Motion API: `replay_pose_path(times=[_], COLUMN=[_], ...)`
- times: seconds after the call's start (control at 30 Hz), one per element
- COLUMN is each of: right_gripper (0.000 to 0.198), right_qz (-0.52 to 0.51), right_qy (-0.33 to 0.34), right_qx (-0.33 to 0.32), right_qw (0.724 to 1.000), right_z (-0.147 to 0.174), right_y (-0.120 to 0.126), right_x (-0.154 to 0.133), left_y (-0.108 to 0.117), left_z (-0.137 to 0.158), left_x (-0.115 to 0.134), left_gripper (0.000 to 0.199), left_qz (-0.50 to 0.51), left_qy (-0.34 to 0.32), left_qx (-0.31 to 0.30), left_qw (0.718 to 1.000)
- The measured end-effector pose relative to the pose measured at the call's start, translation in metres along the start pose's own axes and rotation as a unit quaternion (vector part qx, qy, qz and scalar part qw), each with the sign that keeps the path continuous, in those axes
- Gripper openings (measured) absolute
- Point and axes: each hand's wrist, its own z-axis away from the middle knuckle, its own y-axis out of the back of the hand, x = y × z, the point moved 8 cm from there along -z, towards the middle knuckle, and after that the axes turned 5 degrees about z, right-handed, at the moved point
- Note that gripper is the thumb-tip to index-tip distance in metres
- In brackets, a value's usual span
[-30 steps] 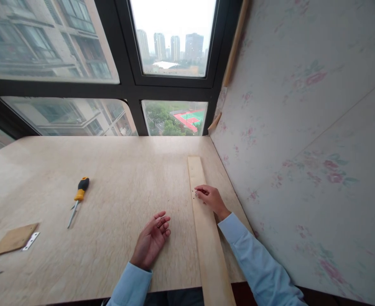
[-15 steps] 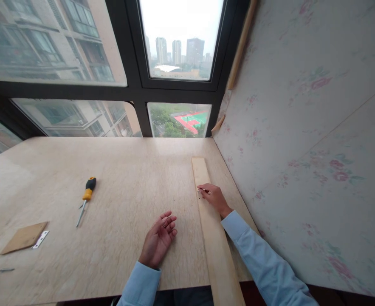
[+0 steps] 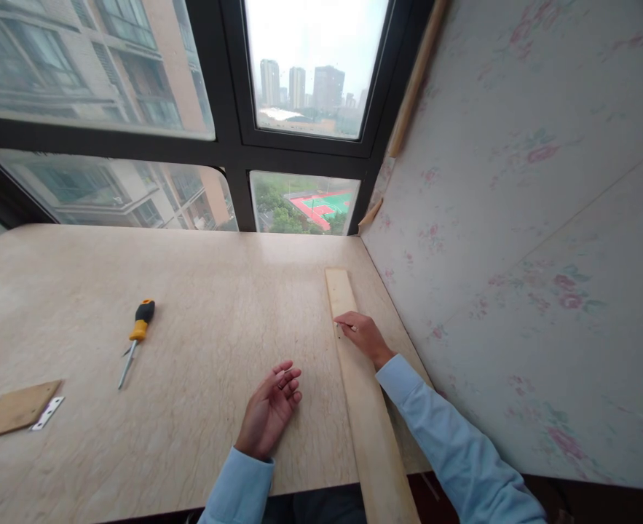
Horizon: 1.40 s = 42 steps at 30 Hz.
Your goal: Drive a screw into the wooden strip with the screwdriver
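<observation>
Here, a wooden board (image 3: pixel 374 418) lies beneath the right hand (image 3: pixel 365 336), which pinches a small piece (image 3: pixel 336 324) too tiny to identify, and beside the loosely spread left hand (image 3: pixel 271 411), on a marble-patterned bench (image 3: pixel 206 364) near dark-framed windows (image 3: pixel 304 143) and floral wallpaper (image 3: pixel 518 218).

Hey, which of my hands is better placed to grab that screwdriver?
Your left hand, I'd say: it looks empty, palm turned up, and is nearer the screwdriver. Your right hand is farther away, over the wooden board.
</observation>
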Motion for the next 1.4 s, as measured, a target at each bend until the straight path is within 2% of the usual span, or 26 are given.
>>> replay_pose_path(times=[0.8,1.07,1.17,1.27,1.33,1.4], right_gripper=[0.024,0.037,0.04,0.042,0.045,0.05], right_qz=[0.064,0.029,0.012,-0.021,-0.006,0.042], right_qy=[-0.049,-0.076,-0.094,-0.145,-0.198,-0.236], right_qx=[-0.065,-0.107,-0.096,-0.047,0.0,0.018], right_qw=[0.995,0.991,0.991,0.988,0.98,0.971], right_z=[0.002,0.006,0.011,0.022,0.033,0.043], right_y=[-0.004,-0.006,-0.005,0.002,0.008,0.009], right_x=[-0.005,-0.002,0.001,0.014,0.028,0.038], left_y=[-0.004,-0.005,-0.006,-0.006,-0.006,-0.006], left_z=[0.001,0.001,0.0,0.0,0.0,0.0], left_x=[-0.003,-0.003,-0.004,-0.005,-0.005,-0.005], left_gripper=[0.025,0.024,0.024,0.024,0.024,0.023], left_qz=[-0.016,-0.008,-0.003,0.004,0.008,0.011], left_qy=[-0.008,-0.008,-0.008,-0.009,-0.009,-0.007], left_qx=[-0.03,-0.036,-0.045,-0.055,-0.056,-0.056], left_qw=[0.999,0.999,0.999,0.998,0.998,0.998])
